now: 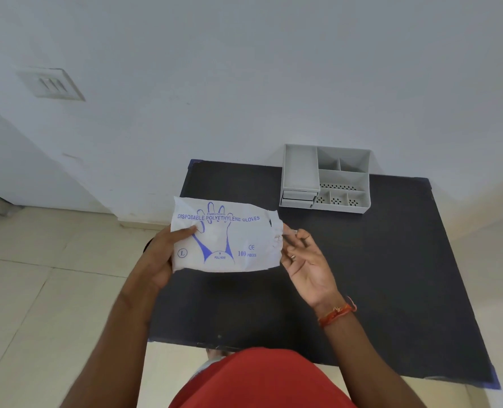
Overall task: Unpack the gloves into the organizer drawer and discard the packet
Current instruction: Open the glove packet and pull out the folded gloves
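**Opening the packet**

The left hand is gripping the packet by its left edge, above the table; the right hand is hovering wide at the torn right end. Pinch inside there, drawing gloves out steadily. The organizer is waiting far right.

A person in a red top stands at a black table and holds a white glove packet up over its near-left part, the blue print "Disposable Polyethylene Gloves", "L" and "100 pieces" facing them. The left hand grips the packet's left edge, thumb on the front, while the right hand, palm up with a ring on one finger and a red thread at the wrist, has its fingertips at the crumpled right edge. At the table's far side, against the white wall, sits a grey organizer with open compartments on top and two small drawers closed at its front left.
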